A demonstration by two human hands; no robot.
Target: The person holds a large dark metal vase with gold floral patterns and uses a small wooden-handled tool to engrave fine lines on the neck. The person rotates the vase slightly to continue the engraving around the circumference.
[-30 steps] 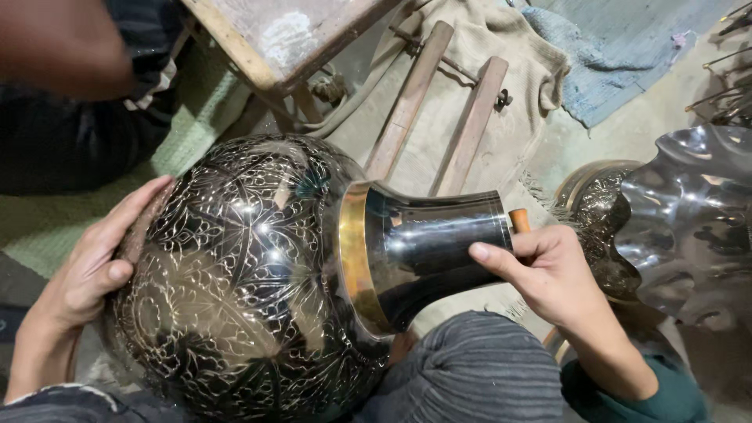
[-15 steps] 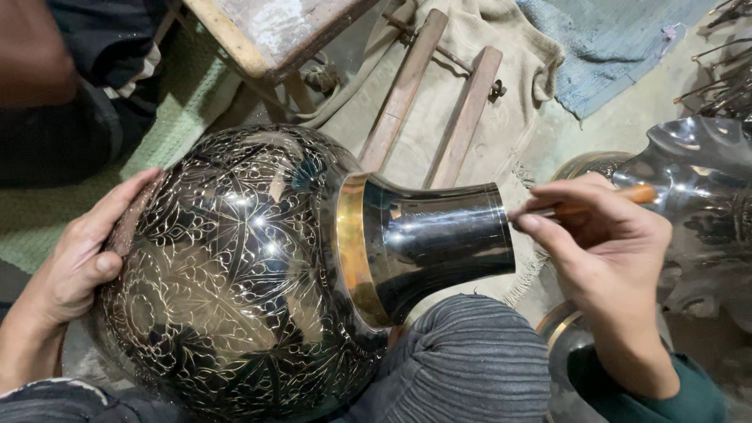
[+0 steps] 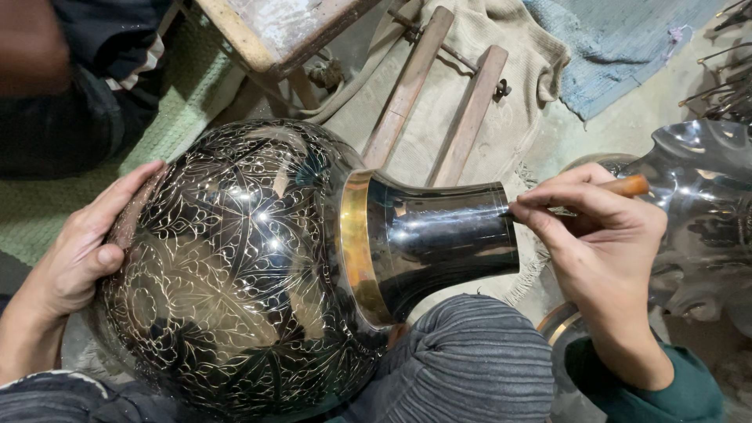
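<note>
The right hand (image 3: 607, 243) is pinched shut in a pen-like grip around a thin tool with an orange-brown wooden handle (image 3: 627, 186); the handle sticks out past the knuckles, up and to the right of the grip, while the working end runs leftward from the fingertips and meets the flared rim of the vase's black neck (image 3: 439, 243); the tip itself is too small to make out. Directly left of that grip the neck narrows to a brass-coloured collar (image 3: 359, 243), and beyond the collar swells the large round vase (image 3: 227, 266), lying on its side, its dark body covered with fine pale floral engraving. On the far side of the vase from the right hand, the left hand (image 3: 82, 251) lies flat and open against the curved body, palm and fingers touching it, thumb resting on the surface, closed around nothing. Below the neck, just under the right grip, a knee in grey ribbed cloth (image 3: 462, 364) props the vase; the green sleeve (image 3: 666, 384) of the right arm runs off toward the lower right. Right of the grip stands shiny silver metalware (image 3: 705, 196). Above the grip, 2 wooden slats (image 3: 439, 102) lie on beige cloth (image 3: 517, 47), with a blue cloth (image 3: 619, 39) further up and a worn wooden stool (image 3: 282, 31) to the upper left.
</note>
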